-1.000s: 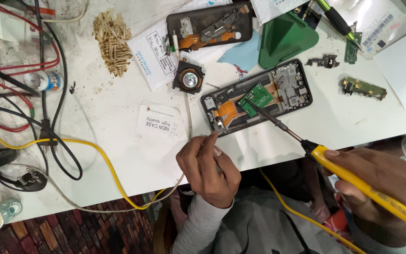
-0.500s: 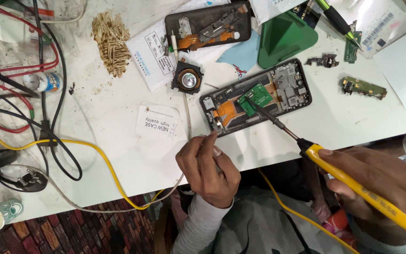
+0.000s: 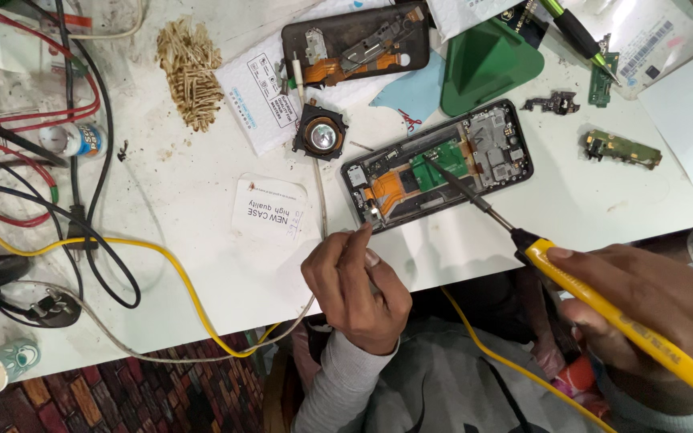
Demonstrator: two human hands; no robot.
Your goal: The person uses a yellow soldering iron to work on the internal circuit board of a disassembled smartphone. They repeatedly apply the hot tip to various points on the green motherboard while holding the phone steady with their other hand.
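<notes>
Yellow soldering iron (image 3: 603, 309) clamped in right hand (image 3: 651, 309), tip on opened phone (image 3: 439, 164); left hand (image 3: 354, 285) pinching wire (image 3: 320, 200).

The soldering iron (image 3: 627, 325) is showing a bright yellow handle with a black collar and a dark metal tip. The opened phone (image 3: 440, 164) is displaying a black frame, a green board and an orange flex strip. A green triangular pick (image 3: 487, 68) is lying on the white, smudged surface (image 3: 202, 240). A yellow cable (image 3: 162, 261) is crossing black and red wires (image 3: 34, 120).
</notes>
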